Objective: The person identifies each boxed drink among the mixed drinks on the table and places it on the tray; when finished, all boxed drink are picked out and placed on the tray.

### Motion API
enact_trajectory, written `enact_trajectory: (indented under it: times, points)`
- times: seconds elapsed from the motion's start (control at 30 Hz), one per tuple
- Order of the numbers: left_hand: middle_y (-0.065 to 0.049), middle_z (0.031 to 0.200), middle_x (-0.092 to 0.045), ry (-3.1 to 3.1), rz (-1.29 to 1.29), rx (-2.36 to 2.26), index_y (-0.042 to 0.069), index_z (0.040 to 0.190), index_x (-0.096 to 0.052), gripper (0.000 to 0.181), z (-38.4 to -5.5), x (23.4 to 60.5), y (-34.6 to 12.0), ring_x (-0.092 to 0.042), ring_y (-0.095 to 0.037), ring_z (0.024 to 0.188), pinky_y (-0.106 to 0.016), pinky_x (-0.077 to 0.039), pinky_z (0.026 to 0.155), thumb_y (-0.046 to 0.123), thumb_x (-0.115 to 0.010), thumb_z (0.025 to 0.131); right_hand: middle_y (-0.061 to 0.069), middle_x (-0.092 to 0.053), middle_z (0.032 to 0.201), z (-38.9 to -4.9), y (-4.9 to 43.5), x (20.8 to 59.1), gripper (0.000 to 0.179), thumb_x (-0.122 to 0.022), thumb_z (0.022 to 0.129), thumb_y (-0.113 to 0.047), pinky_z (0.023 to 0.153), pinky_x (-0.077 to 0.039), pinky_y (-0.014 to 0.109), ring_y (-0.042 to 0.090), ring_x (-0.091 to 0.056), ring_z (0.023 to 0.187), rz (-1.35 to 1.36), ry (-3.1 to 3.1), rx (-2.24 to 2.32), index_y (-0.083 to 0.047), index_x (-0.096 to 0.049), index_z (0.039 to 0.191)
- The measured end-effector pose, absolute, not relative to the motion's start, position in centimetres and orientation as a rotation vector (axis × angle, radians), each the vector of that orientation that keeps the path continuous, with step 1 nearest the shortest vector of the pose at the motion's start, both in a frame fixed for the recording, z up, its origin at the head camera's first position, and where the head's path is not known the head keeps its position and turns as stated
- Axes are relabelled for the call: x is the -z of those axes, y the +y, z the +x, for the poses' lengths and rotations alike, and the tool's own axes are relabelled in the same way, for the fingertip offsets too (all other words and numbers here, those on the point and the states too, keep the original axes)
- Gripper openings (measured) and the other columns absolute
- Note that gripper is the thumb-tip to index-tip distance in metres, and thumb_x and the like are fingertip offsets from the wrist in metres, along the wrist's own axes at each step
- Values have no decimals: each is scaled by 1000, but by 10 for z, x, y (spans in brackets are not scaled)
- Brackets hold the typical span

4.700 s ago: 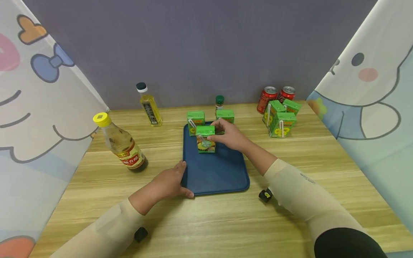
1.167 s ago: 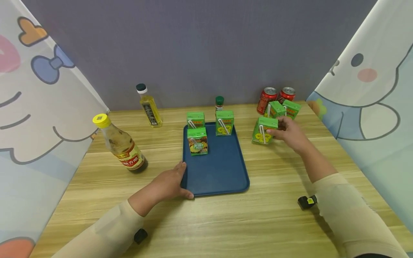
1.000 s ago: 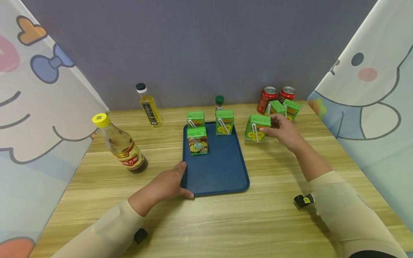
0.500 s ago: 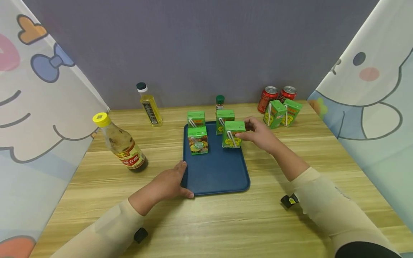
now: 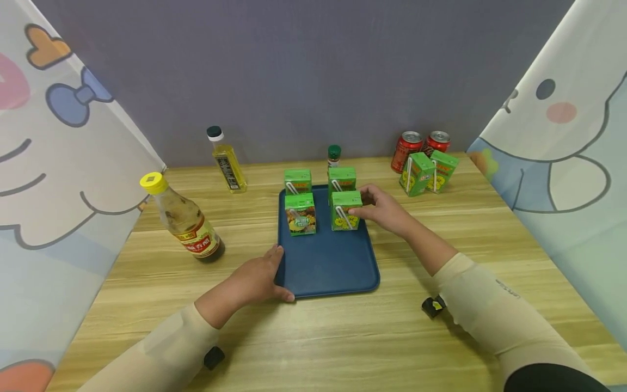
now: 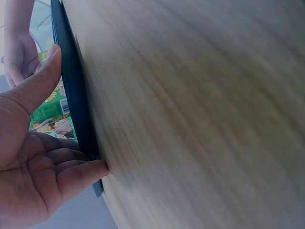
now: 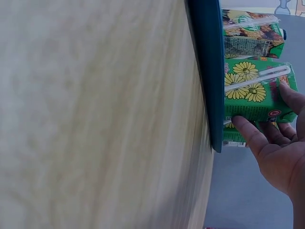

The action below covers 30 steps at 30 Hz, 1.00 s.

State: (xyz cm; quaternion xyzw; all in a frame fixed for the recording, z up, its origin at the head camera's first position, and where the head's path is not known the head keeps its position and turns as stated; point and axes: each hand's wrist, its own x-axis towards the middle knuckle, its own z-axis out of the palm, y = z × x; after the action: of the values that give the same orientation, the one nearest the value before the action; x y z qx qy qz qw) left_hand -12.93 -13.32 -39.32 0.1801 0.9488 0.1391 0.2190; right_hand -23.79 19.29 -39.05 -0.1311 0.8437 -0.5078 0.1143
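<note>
My right hand [image 5: 384,211] pinches a green drink carton [image 5: 342,219] with yellow flowers and a straw, upright at the tray's right side. In the right wrist view, thumb and fingers grip this flowered carton [image 7: 248,102] from its sides; its base is at the tray. Left of it stands a carton with a brown, fruit-like print [image 5: 301,220]. Behind are two more green cartons, back left [image 5: 297,177] and back right [image 5: 342,175]. My left hand [image 5: 252,279] rests at the front-left corner of the blue tray [image 5: 328,272], its thumb and fingers touching the rim.
Two green cartons [image 5: 417,174] stand at the back right before two red cans [image 5: 407,151]. A small green-capped jar [image 5: 333,155] is behind the tray. On the left are an oil bottle [image 5: 229,166] and a large yellow-capped sauce bottle [image 5: 188,220]. A grey wall closes the back.
My right hand has carried the flowered carton leftward from the right-hand group onto the tray, beside the brown-printed one. Earlier it released that brown-printed carton. My left hand has stayed put.
</note>
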Motion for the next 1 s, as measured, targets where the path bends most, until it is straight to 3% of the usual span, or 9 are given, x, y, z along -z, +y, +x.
enact_trajectory:
  times: [0.37, 0.6, 0.87, 1.0]
  points:
    - [-24, 161, -18, 2626, 502, -396, -5, 154, -19, 116, -129, 394, -133, -32, -39, 144, -50, -34, 113, 54, -80, 75, 12, -57, 126, -237, 194, 390, 59, -72, 89, -40, 95, -48, 45, 29, -54, 120, -436, 2490, 1458, -11, -45, 133]
    - [-24, 161, -18, 2626, 504, -390, -5, 154, -20, 116, -129, 394, -133, -32, -39, 144, -50, -34, 113, 55, -79, 75, 9, -47, 142, -236, 216, 380, 62, -65, 94, -44, 104, -41, 53, 29, -45, 132, -499, 2498, 1440, -16, -39, 143]
    - [-23, 161, -18, 2627, 504, -393, -5, 154, -20, 116, -129, 395, -133, -32, -38, 144, -50, -34, 113, 55, -79, 75, 10, -50, 134, -239, 261, 357, 56, -59, 97, -42, 91, -43, 31, 17, -48, 117, -294, 2779, 1665, -8, -42, 139]
    - [-24, 161, -18, 2627, 500, -390, -5, 154, -20, 116, -129, 395, -133, -32, -39, 144, -50, -34, 113, 55, -79, 75, 14, -46, 138, -244, 279, 350, 68, -62, 94, -46, 99, -40, 38, 23, -45, 123, -103, 2897, 1725, -6, -36, 144]
